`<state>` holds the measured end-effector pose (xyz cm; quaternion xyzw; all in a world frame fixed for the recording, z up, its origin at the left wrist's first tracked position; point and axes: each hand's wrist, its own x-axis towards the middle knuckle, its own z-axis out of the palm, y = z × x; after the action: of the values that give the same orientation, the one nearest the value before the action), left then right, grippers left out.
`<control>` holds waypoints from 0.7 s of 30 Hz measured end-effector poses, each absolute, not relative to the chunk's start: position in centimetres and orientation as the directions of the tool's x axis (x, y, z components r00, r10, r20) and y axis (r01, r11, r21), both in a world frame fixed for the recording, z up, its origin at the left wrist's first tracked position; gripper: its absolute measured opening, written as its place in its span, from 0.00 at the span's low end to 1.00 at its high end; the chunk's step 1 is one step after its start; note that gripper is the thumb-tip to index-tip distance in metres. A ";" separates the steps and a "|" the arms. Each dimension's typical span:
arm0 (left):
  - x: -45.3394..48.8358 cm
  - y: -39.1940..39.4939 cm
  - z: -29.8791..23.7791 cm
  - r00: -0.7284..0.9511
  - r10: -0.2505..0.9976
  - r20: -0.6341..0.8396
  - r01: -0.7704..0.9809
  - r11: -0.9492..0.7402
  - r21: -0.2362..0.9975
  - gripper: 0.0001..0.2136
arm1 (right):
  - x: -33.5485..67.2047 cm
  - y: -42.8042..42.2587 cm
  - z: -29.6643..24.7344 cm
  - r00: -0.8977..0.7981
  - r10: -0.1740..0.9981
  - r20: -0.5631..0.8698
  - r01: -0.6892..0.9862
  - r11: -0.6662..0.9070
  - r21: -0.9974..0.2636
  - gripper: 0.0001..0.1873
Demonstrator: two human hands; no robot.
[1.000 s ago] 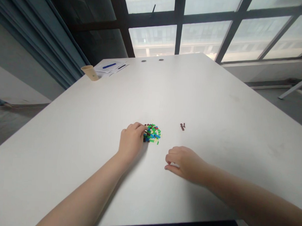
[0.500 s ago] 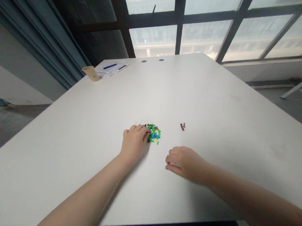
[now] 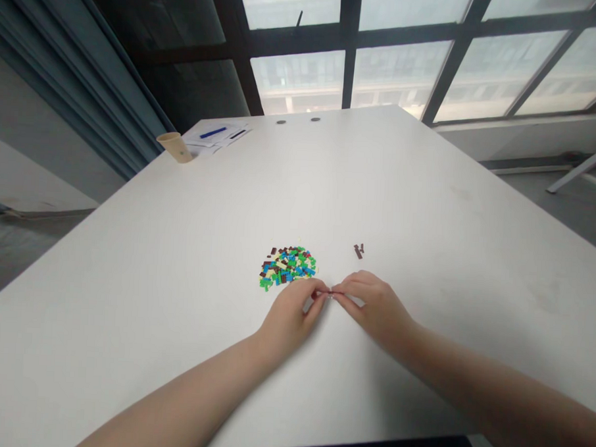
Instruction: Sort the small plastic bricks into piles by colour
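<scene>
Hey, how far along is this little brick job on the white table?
Barely begun, it seems. Done: only two small dark brown pieces lie apart, right of the heap of small green, blue, cream and brown plastic bricks. In hand: left hand and right hand meet at the fingertips, pinching a tiny piece too small to identify. Left: nearly all; that heap lies loose on the white table.

We find open room across most of the white rectangular table top, left, right and beyond. Only the low heap of small multicoloured plastic bricks and, to its right, two tiny dark brown pieces lie in the way, with a passable lane between them. A tan paper cup and white papers sit well apart at the far left corner.
</scene>
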<state>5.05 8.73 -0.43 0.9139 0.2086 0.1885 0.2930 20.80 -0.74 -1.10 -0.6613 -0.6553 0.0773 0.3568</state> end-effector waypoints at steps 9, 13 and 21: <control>5.0 7.6 0.5 0.990 -0.109 0.093 -0.136 -0.918 0.373 0.10 | 25.4 0.5 -1.1 0.404 0.881 0.247 0.894 -0.323 -0.311 0.09; 5.1 7.5 0.8 0.987 -0.126 0.097 -0.153 -0.920 0.362 0.11 | 25.3 0.7 -1.1 0.426 0.873 0.240 0.892 -0.360 -0.274 0.10; 4.8 10.1 1.0 0.943 0.304 0.134 0.255 -0.921 0.295 0.11 | 22.7 -0.7 0.2 0.187 0.974 0.131 0.904 -0.118 -0.411 0.09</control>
<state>4.80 10.10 0.95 0.9760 0.1431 0.0889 0.1381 22.75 -0.70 0.24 -0.7428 -0.6320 0.0854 0.2037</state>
